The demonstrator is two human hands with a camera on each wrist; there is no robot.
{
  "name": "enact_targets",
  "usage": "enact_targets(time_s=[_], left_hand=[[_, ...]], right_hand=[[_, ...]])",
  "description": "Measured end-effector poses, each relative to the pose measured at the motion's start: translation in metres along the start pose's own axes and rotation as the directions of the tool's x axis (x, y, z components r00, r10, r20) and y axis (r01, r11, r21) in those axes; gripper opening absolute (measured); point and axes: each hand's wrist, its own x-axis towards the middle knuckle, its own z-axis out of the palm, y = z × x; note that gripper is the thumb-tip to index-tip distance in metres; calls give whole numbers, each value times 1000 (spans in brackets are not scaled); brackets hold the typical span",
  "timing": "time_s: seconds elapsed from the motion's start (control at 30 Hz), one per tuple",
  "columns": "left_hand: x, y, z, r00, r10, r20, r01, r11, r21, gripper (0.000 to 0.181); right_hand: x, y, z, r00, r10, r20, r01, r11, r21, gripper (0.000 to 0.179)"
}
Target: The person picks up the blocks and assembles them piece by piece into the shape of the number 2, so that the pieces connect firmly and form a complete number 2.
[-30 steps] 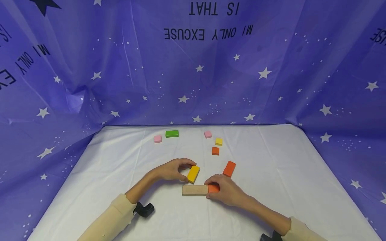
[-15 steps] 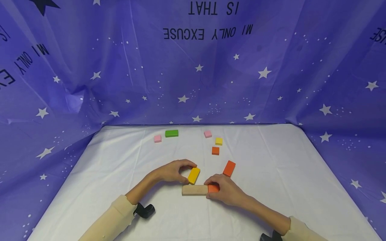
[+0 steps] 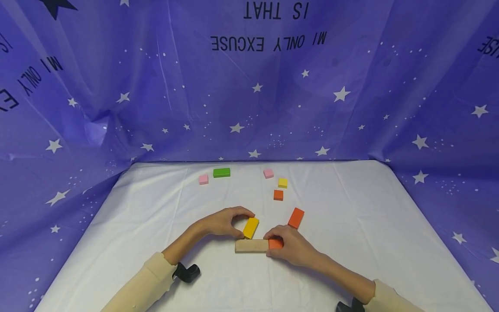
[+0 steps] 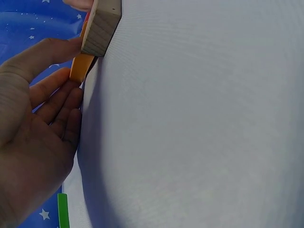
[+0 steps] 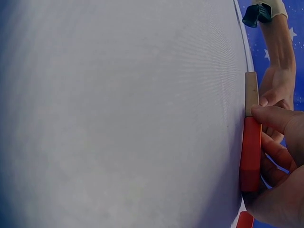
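My left hand (image 3: 224, 222) pinches a yellow rectangular block (image 3: 251, 228) between thumb and fingers. The block slants, its near end right at the back edge of a plain wooden block (image 3: 251, 246). In the left wrist view the thumb overlaps the wooden block (image 4: 102, 28), with the yellow block (image 4: 80, 66) just behind it. My right hand (image 3: 294, 247) grips an orange-red block (image 3: 275, 244) that stands end to end with the wooden one. From the right wrist view, this red block (image 5: 251, 156) and the wooden piece form one straight line; the palm hides part of the red block in the head view.
Another orange-red block (image 3: 296, 218) lies just behind my right hand. Farther back are small orange (image 3: 278, 195), yellow (image 3: 282, 183) and pink (image 3: 268, 173) blocks. A green block (image 3: 221, 173) and a second pink block (image 3: 203, 179) lie back left. Purple star-printed cloth (image 3: 249, 108) surrounds the white tabletop.
The yellow block in my left hand has shifted slightly toward me and to the right, closer to the wooden block. My right hand has stayed in place on the orange-red block.
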Motion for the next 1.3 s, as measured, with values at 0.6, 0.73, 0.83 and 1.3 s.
enact_targets(time_s=[0.6,0.73,0.83,1.3], left_hand=[[-2,1,0,1000,-3,-12,3,1000,15,60],[-3,1,0,1000,5,-15,-5,1000,-7,59],[-4,2,1,1000,19,-21,-20,999,-26,56],[-32,28,21,993,38,-115,-6,964,266,58]], right_hand=[[1,-2,0,1000,2,-2,-2,1000,-20,29],[1,-2,0,1000,5,-3,-6,1000,-21,29],[1,-3,0,1000,5,0,-5,1000,-14,28],[0,-5,-1,1000,-2,-1,2,1000,-22,28]])
